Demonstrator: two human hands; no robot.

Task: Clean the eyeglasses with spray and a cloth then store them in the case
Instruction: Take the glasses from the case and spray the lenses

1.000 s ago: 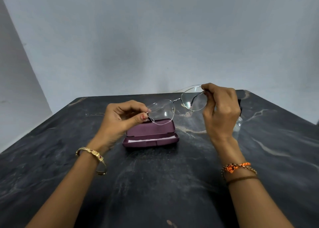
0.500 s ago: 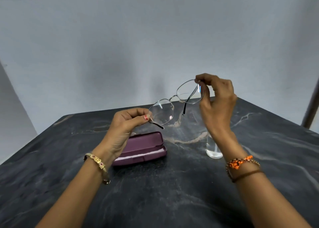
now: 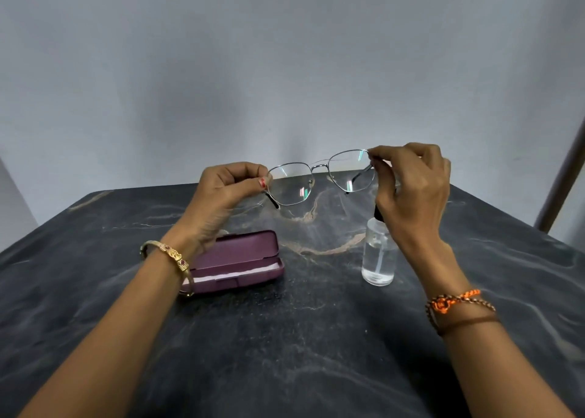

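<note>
Gold at the wrist marked our left hand (image 3: 228, 185), which pinched the left end of the eyeglasses (image 3: 319, 178) between thumb and curled fingers, up in the air above the far part of the dark marbled surface (image 3: 285, 338). Below and just right of that wrist lay the purple case (image 3: 240, 261), its lid swung open and tilted back; inside the tray we could make out only a pale strip along the front, perhaps the cloth or a lining, and we could not tell which. The case held no glasses. Moving right, the thin metal frame hung level between both hands, lenses facing us and catching small reflections, with the temples seemingly folded behind. Further right stood the clear spray bottle (image 3: 378, 259), upright on the surface, well apart from the case, with clear liquid in it and its dark top partly hidden behind our right hand (image 3: 408, 180), which pinched the right end of the frame at the hinge. We judged that we were at the start: glasses taken out and inspected, no spraying or wiping yet evident. The next move would call for freeing the right hand to take the bottle while the left alone steadied the frame by its edge, fingers off the lenses.
</note>
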